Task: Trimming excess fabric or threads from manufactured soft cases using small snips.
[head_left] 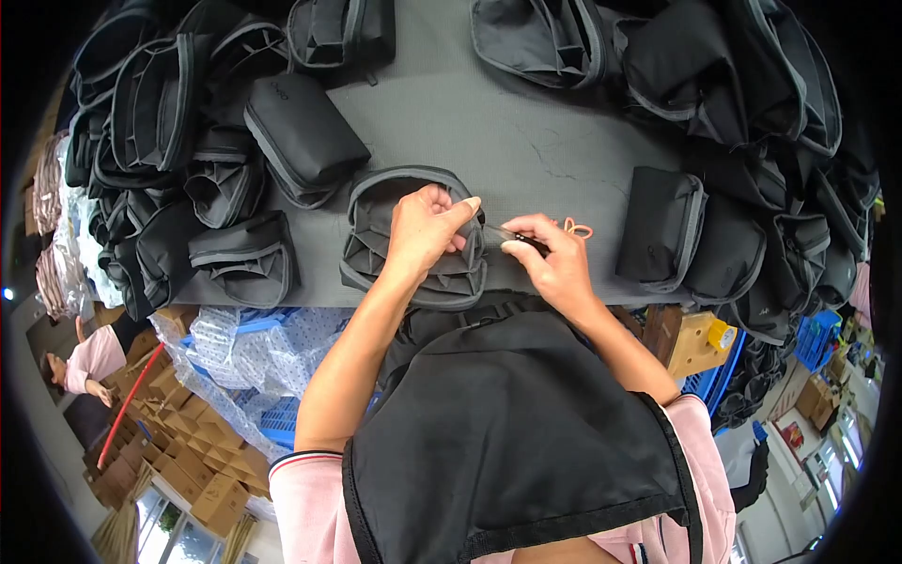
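Grey worktable [423, 113], black pouches [310, 132] heaped along both sides. Near edge: gaping dark pouch [456, 282], right-hand rim pinched in left hand [432, 226]. Black-handled tool [533, 246] gripped in right hand [554, 258], tip just beside rim; contact too small to tell. Possible trouble: nicked fabric or fingertip, likely from slack rim shifting or tip slipping.
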